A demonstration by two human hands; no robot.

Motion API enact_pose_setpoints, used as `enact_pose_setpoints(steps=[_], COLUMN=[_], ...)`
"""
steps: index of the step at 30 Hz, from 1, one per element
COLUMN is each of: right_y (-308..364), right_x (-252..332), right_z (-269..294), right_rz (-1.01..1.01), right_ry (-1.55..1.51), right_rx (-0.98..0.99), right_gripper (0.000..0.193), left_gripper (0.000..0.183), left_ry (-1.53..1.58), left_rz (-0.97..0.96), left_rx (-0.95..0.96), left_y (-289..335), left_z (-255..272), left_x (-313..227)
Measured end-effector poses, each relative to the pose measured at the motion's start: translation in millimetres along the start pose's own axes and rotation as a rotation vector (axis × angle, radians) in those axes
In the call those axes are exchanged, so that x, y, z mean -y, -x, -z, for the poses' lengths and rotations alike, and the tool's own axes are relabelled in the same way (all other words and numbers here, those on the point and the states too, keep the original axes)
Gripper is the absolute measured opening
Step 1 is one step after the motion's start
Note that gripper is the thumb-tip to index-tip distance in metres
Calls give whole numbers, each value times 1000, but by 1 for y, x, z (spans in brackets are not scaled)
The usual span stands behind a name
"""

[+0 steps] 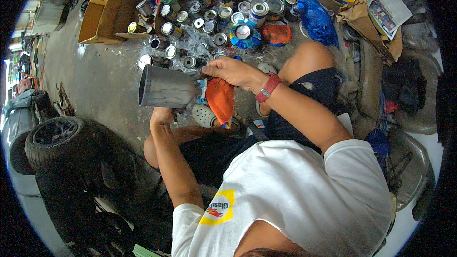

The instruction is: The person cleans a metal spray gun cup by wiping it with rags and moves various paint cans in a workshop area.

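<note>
While the left hand point(162, 115) supports the tipped grey cup point(164, 88), finger closure hidden, the right hand point(238, 72) seemingly clamps fingers on orange cloth point(220, 100): cup-and-cloth handling, likely wanting steadiness next.

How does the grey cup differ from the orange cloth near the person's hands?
The grey cup has a smooth, rounded body, while the orange cloth looks limp and creased. The cup is tipped sideways with its mouth facing left; the cloth droops toward the person's lap. The cup is supported from below by the left hand, whereas the cloth is just below the right hand. Both are in front of the person.
</note>
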State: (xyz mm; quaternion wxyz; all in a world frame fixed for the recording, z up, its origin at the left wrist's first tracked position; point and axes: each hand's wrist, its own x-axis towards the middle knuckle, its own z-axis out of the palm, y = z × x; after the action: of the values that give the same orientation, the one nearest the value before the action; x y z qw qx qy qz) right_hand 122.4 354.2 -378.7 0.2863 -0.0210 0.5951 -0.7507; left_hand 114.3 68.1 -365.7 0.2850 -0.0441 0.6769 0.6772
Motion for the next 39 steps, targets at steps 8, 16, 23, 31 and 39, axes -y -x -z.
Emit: enact_pose_setpoints(steps=[8, 16, 23, 31, 39], right_y=[17, 43, 8, -47, -34], right_x=[8, 93, 47, -50, -49], right_z=[33, -1, 101, 127, 37], right_rz=[336, 499, 250, -61, 235], right_ry=[341, 574, 500, 735, 780], right_rx=[-565, -418, -847, -727, -380], right_gripper=[30, 36, 30, 34, 48], left_gripper=[46, 64, 52, 55, 39], left_ry=[-484, -732, -558, 265, 191], left_rz=[-71, -275, -282, 6, 339], left_rx=[-310, -373, -465, -546, -439], left_y=[-15, -26, -37, -69, -64], left_z=[-8, -35, -28, -42, -83], left_x=[-8, -17, 2, 83, 111])
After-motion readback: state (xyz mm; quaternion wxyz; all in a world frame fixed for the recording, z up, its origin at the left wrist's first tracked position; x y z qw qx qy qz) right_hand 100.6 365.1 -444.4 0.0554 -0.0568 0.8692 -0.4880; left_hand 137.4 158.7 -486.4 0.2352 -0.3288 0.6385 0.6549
